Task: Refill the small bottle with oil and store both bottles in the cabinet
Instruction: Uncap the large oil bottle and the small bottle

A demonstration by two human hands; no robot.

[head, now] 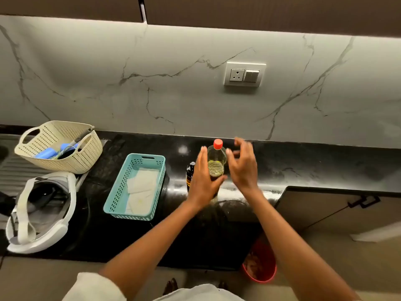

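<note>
Hands first: I have my left hand spread flat, palm in, against the left side of the large oil bottle, thumb across its lower front; contact looks likely but I cannot tell for sure. My right hand is open w/ fingers loosely curled, just beside the bottle's right side, a thin gap visible at the shoulder. Bottle stands upright on the black countertop, red cap on, yellow oil inside, close to the marble backsplash. Small dark bottle stands upright just left of it, partly hidden behind my left hand. Teal basket w/ folded white cloths sits further left, clear of the bottles; cream basket and a white headset are well apart, far left. Counter to the right of my right hand is bare up to the front edge, where a lower cabinet door stands ajar. Red bucket on the floor below the counter edge.
</note>
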